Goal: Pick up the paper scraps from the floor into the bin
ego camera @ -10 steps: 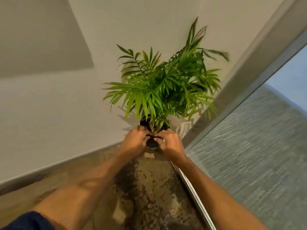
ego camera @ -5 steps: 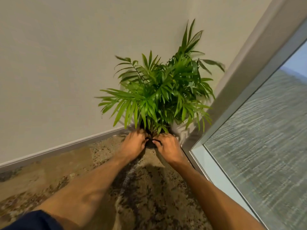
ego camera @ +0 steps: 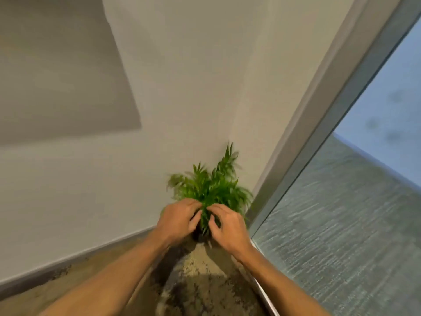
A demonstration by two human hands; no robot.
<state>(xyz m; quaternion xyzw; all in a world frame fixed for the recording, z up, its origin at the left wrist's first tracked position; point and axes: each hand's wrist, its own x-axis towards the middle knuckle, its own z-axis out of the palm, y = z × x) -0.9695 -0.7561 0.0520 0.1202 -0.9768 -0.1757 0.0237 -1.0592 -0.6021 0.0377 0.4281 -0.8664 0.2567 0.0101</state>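
No paper scraps and no bin can be seen; scraps would likely be light, limp and easily torn, best pinched at an edge. Instead a small potted plant in the corner is held at its dark pot by the left hand and right hand, fingers curled around it, above the speckled floor beside a window.

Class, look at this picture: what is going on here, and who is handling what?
A person reaches both bare hands to a small potted plant in the corner where the wall meets a glass panel. The left hand and right hand curl round the dark pot from either side, at the foot of the leaves. No paper scraps or bin show in this view. The picture is blurred.
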